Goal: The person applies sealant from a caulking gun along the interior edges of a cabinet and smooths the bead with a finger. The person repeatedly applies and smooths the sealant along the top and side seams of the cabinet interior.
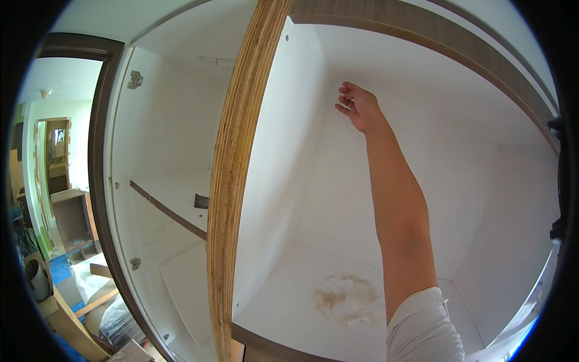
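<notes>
Nearest: my white sleeve at the lower edge, with my bare right forearm rising from it into the cupboard.

Cupboard floor: white panel, carrying one wad of pale, dirty cloth just left of my elbow, apart from the arm.

Left of my arm: upright plywood divider, raw layered edge facing me, splitting the cupboard in two and hiding part of the left bay. Beyond it, a white shelf with a dark front strip and a small dark piece lying on it.

Farther: my right hand, fingers curled narrow, pinching a small white peg against the white back wall, near the top corner beside the divider.

Farthest, left: dark door frame, with a room of stacked boards and wrapped bundles beyond. My left hand is out of sight.
</notes>
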`<control>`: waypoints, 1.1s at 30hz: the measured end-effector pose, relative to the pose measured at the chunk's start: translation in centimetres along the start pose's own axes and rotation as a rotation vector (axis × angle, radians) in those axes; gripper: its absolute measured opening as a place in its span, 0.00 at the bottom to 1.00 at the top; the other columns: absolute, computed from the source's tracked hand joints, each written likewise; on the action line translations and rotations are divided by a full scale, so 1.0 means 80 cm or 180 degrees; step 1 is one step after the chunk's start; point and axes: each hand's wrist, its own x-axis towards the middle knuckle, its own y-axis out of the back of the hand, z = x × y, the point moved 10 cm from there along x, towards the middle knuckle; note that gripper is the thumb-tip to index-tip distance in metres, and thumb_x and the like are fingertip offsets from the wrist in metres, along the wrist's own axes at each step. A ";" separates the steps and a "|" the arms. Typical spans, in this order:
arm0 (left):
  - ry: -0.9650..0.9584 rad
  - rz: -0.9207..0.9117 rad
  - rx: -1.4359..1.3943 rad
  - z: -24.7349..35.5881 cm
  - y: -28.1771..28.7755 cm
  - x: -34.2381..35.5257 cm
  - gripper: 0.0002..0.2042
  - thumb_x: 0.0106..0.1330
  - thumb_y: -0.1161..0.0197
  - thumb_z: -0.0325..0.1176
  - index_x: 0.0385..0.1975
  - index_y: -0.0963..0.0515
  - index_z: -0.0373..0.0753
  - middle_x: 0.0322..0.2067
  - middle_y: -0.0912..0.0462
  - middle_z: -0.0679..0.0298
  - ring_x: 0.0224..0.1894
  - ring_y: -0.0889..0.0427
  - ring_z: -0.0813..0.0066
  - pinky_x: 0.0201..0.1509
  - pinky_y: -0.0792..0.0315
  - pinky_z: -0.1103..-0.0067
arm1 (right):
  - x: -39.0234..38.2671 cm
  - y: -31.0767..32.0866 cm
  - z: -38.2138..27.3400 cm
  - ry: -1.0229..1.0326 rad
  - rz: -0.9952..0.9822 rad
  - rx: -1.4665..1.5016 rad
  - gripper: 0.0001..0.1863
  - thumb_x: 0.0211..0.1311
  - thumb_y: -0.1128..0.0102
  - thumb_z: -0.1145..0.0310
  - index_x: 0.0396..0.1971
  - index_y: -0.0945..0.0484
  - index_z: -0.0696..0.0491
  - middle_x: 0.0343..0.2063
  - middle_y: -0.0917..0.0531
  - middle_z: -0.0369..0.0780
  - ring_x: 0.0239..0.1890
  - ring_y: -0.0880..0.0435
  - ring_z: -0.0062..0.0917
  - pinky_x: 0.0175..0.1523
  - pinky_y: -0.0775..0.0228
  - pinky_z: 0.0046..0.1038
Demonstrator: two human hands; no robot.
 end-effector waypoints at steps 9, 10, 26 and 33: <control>0.0058 0.0006 0.0024 0.005 -0.004 0.000 0.32 0.58 0.26 0.26 0.64 0.30 0.31 0.51 0.16 0.52 0.53 0.18 0.64 0.55 0.24 0.71 | 0.045 -0.014 0.026 -0.0191 0.0241 -0.0363 0.26 0.66 0.52 0.81 0.65 0.29 0.56 0.45 0.23 0.35 0.39 0.24 0.24 0.63 0.27 0.42; 0.0058 0.0023 0.0028 0.005 -0.005 0.000 0.32 0.58 0.26 0.26 0.64 0.30 0.31 0.51 0.16 0.52 0.53 0.18 0.64 0.55 0.24 0.71 | 0.047 -0.017 0.026 -0.0180 0.0259 -0.0398 0.26 0.66 0.52 0.81 0.64 0.29 0.56 0.45 0.23 0.35 0.38 0.24 0.24 0.62 0.27 0.42; -0.0267 0.0072 0.0071 -0.002 0.008 -0.023 0.32 0.58 0.26 0.26 0.63 0.30 0.31 0.52 0.17 0.52 0.53 0.18 0.64 0.55 0.24 0.71 | -0.055 -0.117 -0.091 0.0089 -0.0520 -0.0264 0.23 0.65 0.46 0.78 0.60 0.29 0.61 0.38 0.26 0.34 0.37 0.24 0.22 0.59 0.29 0.38; -0.0776 0.0408 0.0102 -0.014 0.027 -0.035 0.34 0.57 0.26 0.25 0.65 0.31 0.31 0.54 0.18 0.51 0.55 0.19 0.63 0.55 0.24 0.71 | -0.132 -0.155 -0.155 0.0438 -0.1231 -0.0298 0.18 0.69 0.48 0.75 0.57 0.26 0.58 0.38 0.26 0.33 0.39 0.24 0.22 0.57 0.29 0.35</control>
